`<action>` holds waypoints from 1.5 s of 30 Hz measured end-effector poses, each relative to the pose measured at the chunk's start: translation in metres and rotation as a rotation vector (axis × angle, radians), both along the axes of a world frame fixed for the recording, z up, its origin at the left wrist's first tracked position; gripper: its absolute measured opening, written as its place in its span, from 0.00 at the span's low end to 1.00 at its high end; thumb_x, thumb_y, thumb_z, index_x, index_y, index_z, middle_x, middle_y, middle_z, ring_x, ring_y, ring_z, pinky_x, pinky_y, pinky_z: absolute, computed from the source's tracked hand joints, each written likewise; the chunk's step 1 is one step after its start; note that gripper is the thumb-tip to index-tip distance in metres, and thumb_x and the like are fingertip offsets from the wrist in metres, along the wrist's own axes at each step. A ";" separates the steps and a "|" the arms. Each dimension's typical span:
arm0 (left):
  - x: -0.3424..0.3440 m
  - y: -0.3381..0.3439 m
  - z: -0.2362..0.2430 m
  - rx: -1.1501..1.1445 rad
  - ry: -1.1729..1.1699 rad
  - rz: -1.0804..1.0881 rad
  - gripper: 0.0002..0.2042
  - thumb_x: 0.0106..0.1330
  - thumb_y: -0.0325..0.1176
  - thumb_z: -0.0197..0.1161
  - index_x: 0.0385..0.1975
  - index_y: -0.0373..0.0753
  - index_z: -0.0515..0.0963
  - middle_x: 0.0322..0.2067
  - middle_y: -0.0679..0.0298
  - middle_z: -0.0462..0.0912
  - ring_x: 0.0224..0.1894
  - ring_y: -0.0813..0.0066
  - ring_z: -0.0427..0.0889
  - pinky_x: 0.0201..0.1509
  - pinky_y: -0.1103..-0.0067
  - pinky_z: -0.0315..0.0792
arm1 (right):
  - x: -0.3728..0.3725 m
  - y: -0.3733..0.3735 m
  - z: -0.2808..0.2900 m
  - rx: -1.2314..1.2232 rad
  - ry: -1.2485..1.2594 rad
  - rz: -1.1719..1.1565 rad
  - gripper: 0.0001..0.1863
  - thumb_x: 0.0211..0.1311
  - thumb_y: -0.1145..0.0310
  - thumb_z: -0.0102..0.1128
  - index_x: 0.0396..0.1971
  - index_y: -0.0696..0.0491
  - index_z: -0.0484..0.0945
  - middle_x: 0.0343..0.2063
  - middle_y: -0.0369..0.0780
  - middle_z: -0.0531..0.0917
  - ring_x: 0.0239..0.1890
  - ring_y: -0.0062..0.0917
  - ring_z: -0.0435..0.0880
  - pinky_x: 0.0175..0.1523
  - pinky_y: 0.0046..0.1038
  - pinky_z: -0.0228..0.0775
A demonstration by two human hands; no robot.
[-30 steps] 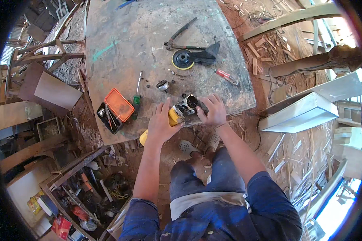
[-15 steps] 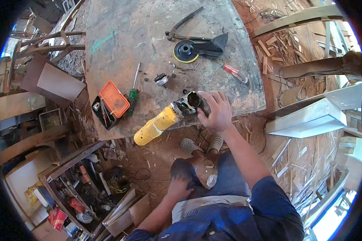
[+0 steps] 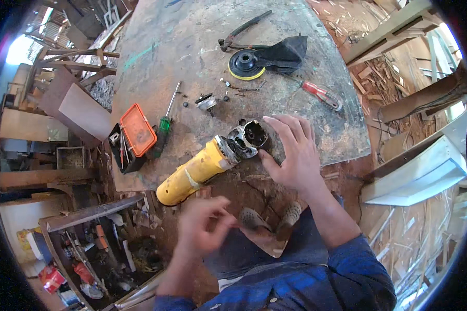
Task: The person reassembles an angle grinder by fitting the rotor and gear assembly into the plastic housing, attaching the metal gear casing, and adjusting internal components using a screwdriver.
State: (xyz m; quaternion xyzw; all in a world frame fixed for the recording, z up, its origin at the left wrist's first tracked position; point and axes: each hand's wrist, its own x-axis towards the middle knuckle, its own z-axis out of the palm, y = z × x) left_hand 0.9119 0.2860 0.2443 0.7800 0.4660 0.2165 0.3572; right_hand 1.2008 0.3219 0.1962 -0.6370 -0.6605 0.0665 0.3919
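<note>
Yellow angle grinder (image 3: 198, 170): lay slantwise across the near edge of the desk (image 3: 176, 57), its handle end jutting past that edge; I judged that a knock on the overhang could have tipped it off.
Right hand (image 3: 297, 151): wide, fingers spread just beside the right side of the open gear housing (image 3: 255, 133); I could not tell whether it touched. With so loose a hold, the grinder could have rolled or slid.
Left hand (image 3: 205, 223): blurred, near side of the desk, fingers curled narrow toward the thumb; I could not tell whether it held anything. A careless sweep there could have jarred the handle end.
Gear housing: gaped upward, so I reckoned dust could have dropped in.
Spindle assembly (image 3: 206, 102): sat loose, far and left of the housing; a shove of the grinder could have toppled it.
Small fasteners (image 3: 238, 88): lay scattered beyond the housing, easily lost if brushed away.
</note>
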 end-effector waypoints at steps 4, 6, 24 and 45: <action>0.034 0.070 0.006 0.657 0.054 0.016 0.43 0.57 0.51 0.85 0.68 0.34 0.74 0.58 0.48 0.86 0.59 0.48 0.86 0.66 0.59 0.77 | 0.006 -0.013 -0.007 0.090 -0.026 0.014 0.34 0.55 0.66 0.73 0.65 0.53 0.77 0.58 0.46 0.82 0.64 0.46 0.76 0.71 0.49 0.66; 0.038 0.073 0.001 0.715 0.092 0.047 0.49 0.55 0.55 0.85 0.72 0.34 0.70 0.60 0.47 0.84 0.62 0.46 0.84 0.68 0.58 0.75 | -0.001 -0.018 -0.014 0.180 -0.031 0.046 0.33 0.56 0.65 0.72 0.65 0.53 0.77 0.58 0.47 0.82 0.64 0.46 0.76 0.72 0.49 0.66; 0.028 0.075 -0.017 0.558 0.200 -0.007 0.48 0.54 0.48 0.86 0.75 0.42 0.70 0.61 0.50 0.85 0.63 0.52 0.86 0.69 0.64 0.77 | 0.004 0.027 -0.010 -0.032 -0.074 0.466 0.45 0.53 0.60 0.76 0.73 0.56 0.72 0.68 0.53 0.78 0.72 0.50 0.74 0.79 0.44 0.63; 0.023 0.104 -0.020 0.511 0.001 -0.225 0.41 0.48 0.42 0.89 0.66 0.42 0.78 0.59 0.58 0.87 0.62 0.61 0.86 0.68 0.66 0.76 | 0.002 0.020 -0.002 0.050 0.073 0.550 0.40 0.51 0.56 0.86 0.64 0.53 0.79 0.56 0.47 0.87 0.62 0.42 0.86 0.68 0.40 0.75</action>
